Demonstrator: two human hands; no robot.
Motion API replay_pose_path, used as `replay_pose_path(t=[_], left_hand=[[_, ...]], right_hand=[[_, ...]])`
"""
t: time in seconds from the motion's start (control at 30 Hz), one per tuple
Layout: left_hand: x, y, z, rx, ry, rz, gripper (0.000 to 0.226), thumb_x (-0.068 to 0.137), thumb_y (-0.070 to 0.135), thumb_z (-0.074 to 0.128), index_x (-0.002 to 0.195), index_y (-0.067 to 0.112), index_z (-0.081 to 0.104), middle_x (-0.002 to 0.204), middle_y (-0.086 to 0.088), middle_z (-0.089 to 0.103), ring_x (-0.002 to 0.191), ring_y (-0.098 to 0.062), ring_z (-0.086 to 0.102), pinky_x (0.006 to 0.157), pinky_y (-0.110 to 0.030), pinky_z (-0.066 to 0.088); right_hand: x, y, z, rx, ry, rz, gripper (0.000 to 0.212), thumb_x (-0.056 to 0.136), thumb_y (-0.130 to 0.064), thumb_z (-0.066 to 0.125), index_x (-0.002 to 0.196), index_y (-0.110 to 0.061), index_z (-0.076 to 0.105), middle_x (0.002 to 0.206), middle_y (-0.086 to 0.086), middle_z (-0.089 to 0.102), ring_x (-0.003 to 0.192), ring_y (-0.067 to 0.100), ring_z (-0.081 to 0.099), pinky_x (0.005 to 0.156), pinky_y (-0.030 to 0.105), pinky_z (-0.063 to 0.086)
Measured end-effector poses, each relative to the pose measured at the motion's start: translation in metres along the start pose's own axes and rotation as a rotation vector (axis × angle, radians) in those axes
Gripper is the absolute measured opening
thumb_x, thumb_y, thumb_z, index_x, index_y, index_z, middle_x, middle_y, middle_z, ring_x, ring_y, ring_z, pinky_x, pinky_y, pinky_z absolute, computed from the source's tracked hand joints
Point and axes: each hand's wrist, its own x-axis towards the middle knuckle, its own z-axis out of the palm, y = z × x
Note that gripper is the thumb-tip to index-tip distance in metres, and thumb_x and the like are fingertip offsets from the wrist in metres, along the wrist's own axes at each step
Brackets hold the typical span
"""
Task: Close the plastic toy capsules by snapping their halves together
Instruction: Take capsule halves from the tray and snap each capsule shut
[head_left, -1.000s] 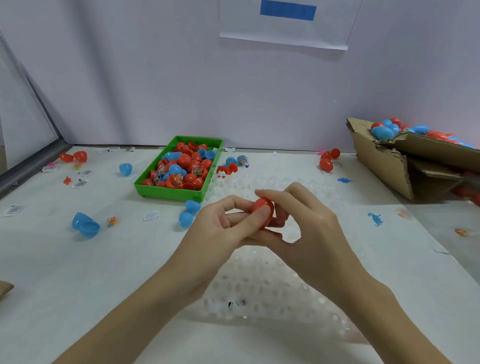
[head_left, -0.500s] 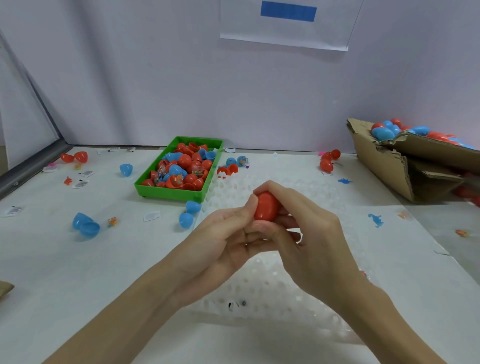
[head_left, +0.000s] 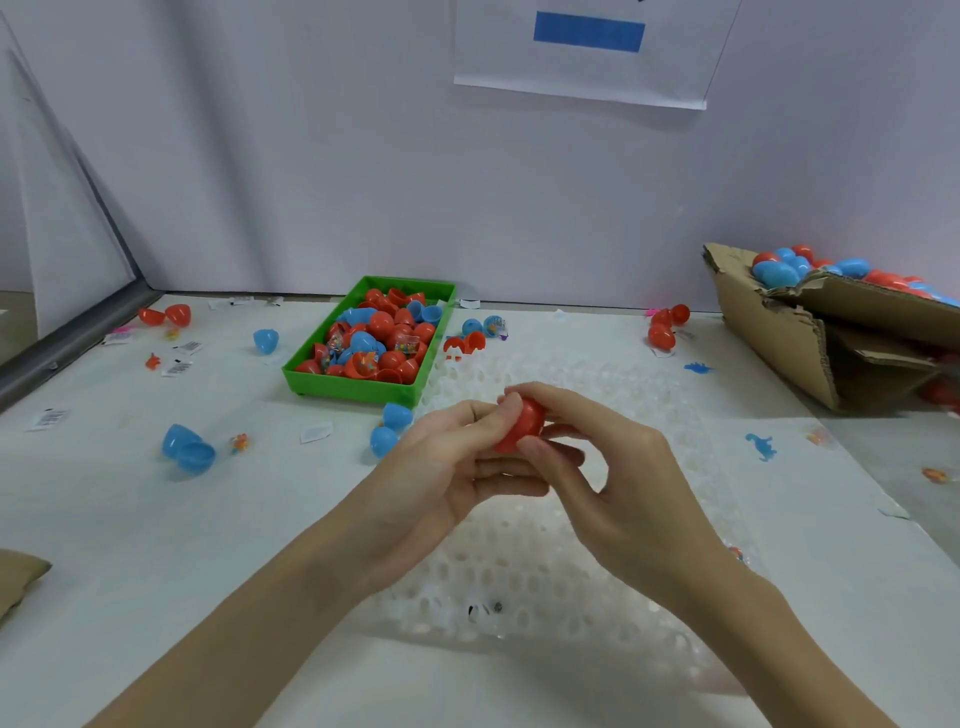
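Observation:
A red egg-shaped capsule (head_left: 523, 424) is held above the middle of the table between both hands. My left hand (head_left: 447, 467) grips its lower left side, thumb on top. My right hand (head_left: 613, 483) pinches it from the right with thumb and forefinger curled over it. Fingers hide most of the capsule, so its seam does not show. A green tray (head_left: 363, 392) behind the hands holds several red and blue capsule halves and small toys.
A torn cardboard box (head_left: 779, 332) at the right holds several closed red and blue capsules. Loose blue halves (head_left: 188, 451), (head_left: 389, 431) and red halves (head_left: 166, 315), (head_left: 665, 327) lie around. A white perforated mat (head_left: 519, 571) lies under my hands. Small toy figures and paper tags are scattered about.
The capsule has turned from upright to tilted, and both hands have shifted their hold, the left thumb now over its top. The hands stay in the same place.

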Motion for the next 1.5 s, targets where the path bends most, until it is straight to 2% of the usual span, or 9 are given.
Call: replay_pose_path(t=[0.13,0.23,0.4,0.47,0.6,0.83,1.1,1.27,1.5], left_hand=[[-0.003,0.0,0.0,0.405,0.215,0.119,0.045,0.09,0.047,0.068,0.11,0.007,0.066,0.085,-0.011,0.079,0.076,-0.022,0.076,0.072,-0.023,0.059],[-0.004,-0.004,0.002,0.561,0.219,0.19,0.041,0.087,0.049,0.067,0.111,0.017,0.062,0.08,-0.003,0.079,0.071,-0.017,0.075,0.067,-0.019,0.057],[0.0,0.001,-0.008,0.486,0.178,0.111,0.027,0.094,0.036,0.074,0.113,0.017,0.067,0.083,-0.005,0.079,0.069,-0.012,0.071,0.07,-0.018,0.056],[-0.001,0.003,-0.013,0.505,0.147,0.075,0.028,0.09,0.035,0.08,0.113,0.02,0.074,0.085,-0.006,0.076,0.07,-0.009,0.064,0.073,-0.018,0.054],[-0.002,0.0,-0.014,0.379,0.122,0.057,0.028,0.09,0.033,0.082,0.11,0.014,0.079,0.09,-0.019,0.069,0.072,-0.012,0.054,0.075,-0.025,0.049],[0.001,-0.01,-0.005,0.254,0.213,0.026,0.038,0.094,0.043,0.075,0.105,0.006,0.075,0.067,0.002,0.064,0.061,-0.012,0.059,0.067,-0.023,0.051],[0.001,-0.001,-0.008,0.184,0.113,0.075,0.033,0.101,0.03,0.067,0.117,0.001,0.07,0.099,-0.012,0.076,0.091,-0.021,0.072,0.083,-0.029,0.057],[-0.001,0.005,-0.015,0.045,0.013,0.063,0.03,0.101,0.014,0.066,0.124,-0.005,0.068,0.117,-0.023,0.074,0.11,-0.034,0.073,0.095,-0.034,0.058],[-0.002,0.004,-0.013,0.053,0.022,0.05,0.029,0.1,0.012,0.067,0.122,-0.007,0.068,0.116,-0.023,0.075,0.115,-0.032,0.072,0.099,-0.035,0.058]], right_hand=[[0.001,-0.002,0.005,-0.046,0.065,0.063,0.024,0.088,-0.037,0.072,0.109,-0.027,0.066,0.1,-0.018,0.069,0.096,0.007,0.068,0.08,0.018,0.054],[-0.001,-0.001,0.007,-0.108,0.101,0.085,0.025,0.085,-0.037,0.075,0.104,-0.026,0.063,0.092,-0.018,0.066,0.087,0.009,0.067,0.074,0.021,0.054],[0.001,-0.001,0.005,-0.13,0.034,0.053,0.044,0.084,-0.047,0.067,0.122,-0.025,0.062,0.105,-0.013,0.064,0.095,0.008,0.064,0.078,0.019,0.054],[0.001,-0.001,0.005,-0.138,-0.022,0.024,0.052,0.086,-0.037,0.068,0.136,-0.023,0.061,0.115,-0.008,0.063,0.1,0.011,0.064,0.083,0.018,0.054],[-0.001,0.001,0.007,-0.207,0.005,-0.066,0.046,0.085,-0.014,0.078,0.13,-0.017,0.067,0.118,-0.008,0.067,0.1,0.007,0.067,0.091,0.012,0.049],[-0.002,-0.004,0.01,-0.175,0.013,-0.006,0.053,0.083,-0.039,0.067,0.13,-0.015,0.066,0.115,-0.014,0.071,0.1,0.001,0.07,0.095,0.012,0.049],[-0.001,0.0,0.014,-0.156,0.026,-0.045,0.039,0.097,-0.016,0.057,0.136,-0.016,0.059,0.125,-0.02,0.063,0.112,-0.01,0.06,0.095,0.006,0.044],[0.0,0.0,0.015,-0.081,-0.045,-0.008,0.059,0.098,-0.021,0.061,0.154,-0.019,0.044,0.142,-0.017,0.057,0.127,-0.006,0.055,0.102,0.007,0.041],[0.0,0.003,0.014,-0.05,-0.015,-0.003,0.04,0.095,-0.024,0.066,0.135,-0.024,0.062,0.118,-0.021,0.069,0.107,0.007,0.067,0.09,0.013,0.05]])
